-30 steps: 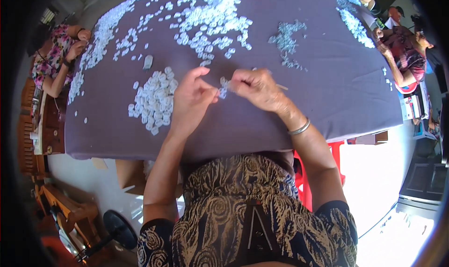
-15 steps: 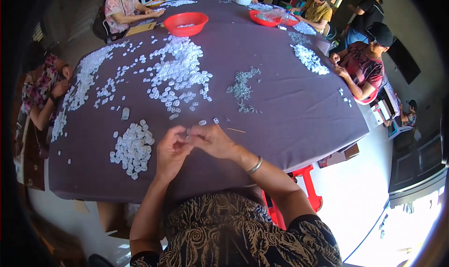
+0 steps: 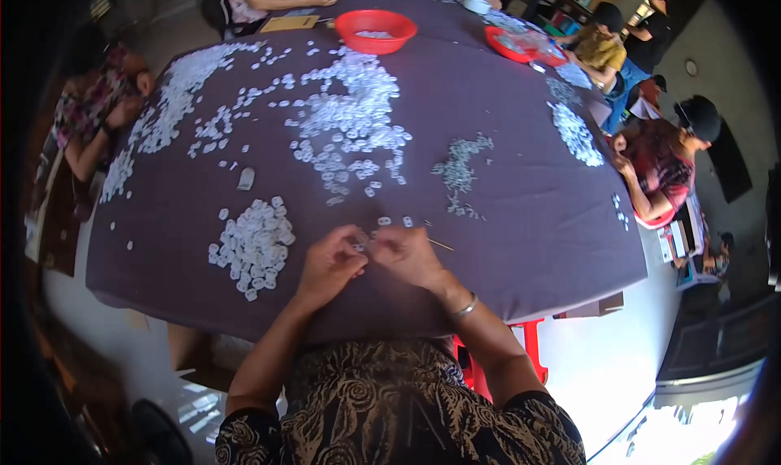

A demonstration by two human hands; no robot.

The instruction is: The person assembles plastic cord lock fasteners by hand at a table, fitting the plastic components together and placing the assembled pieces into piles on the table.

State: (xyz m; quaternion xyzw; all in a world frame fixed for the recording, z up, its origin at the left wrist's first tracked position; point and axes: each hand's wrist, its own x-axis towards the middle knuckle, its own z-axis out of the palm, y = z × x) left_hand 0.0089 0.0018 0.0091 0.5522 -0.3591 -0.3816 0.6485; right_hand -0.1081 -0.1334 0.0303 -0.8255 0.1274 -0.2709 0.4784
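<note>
Above the near part of the cloth-covered table (image 3: 529, 245), my left hand (image 3: 325, 266) pinches a small white plastic piece (image 3: 359, 246) between thumb and fingers. Close beside it on the right, my right hand (image 3: 407, 255) has its fingers curled in a pinch; motion blur and the fingers hide what is in them. Just beyond my hands lie two white pieces with dark holes (image 3: 396, 221). A thin tan stick (image 3: 441, 244) rests right of my right hand. Left of my left hand is a heap of similar white pieces (image 3: 254, 244).
Loose white parts (image 3: 350, 111) cover the table's middle, with small grey metal-looking parts (image 3: 462, 170) to their right. A red basin (image 3: 376, 32) stands farther back. A grey-white oblong piece (image 3: 246, 179) lies beyond the heap. Several people sit around the table's edges.
My hands have drawn slightly apart, so a white piece now shows at my left fingertips. The whole view has shifted, with the table's things appearing farther right.
</note>
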